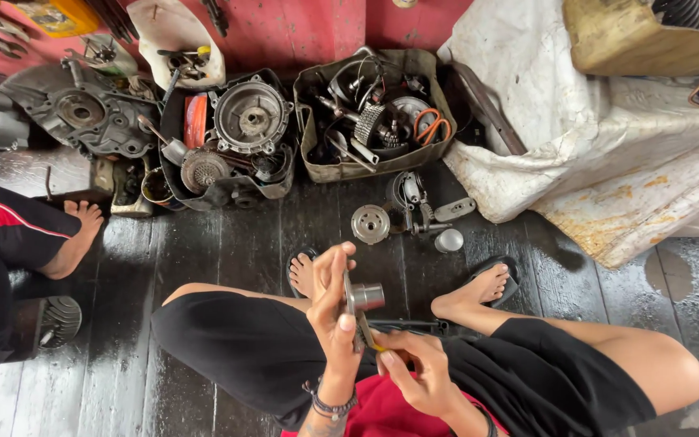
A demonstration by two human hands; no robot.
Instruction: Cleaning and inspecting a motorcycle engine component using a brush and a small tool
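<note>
Head view. A round metal engine part (360, 298), with a short cylindrical hub, is held upright above the lap, between the knees. The left hand (332, 311) is wrapped about its rim, fingers closed on the edge, thumb up. Just below the part, the right hand (418, 368) is pinched on a thin tool with a yellow tip (372, 341), pressed against the part's lower edge.

The step in hand is judged to be prying or scraping at the part's underside. For the next move, a steady grip by the left hand and a controlled push of the tool would be called for, lest it slip toward the palm.

Beyond the part, on the dark plank floor (220, 243), a small gear disc (370, 223) is laid. Further beyond, a tan bin of parts (311, 154) is set by the red wall.
</note>
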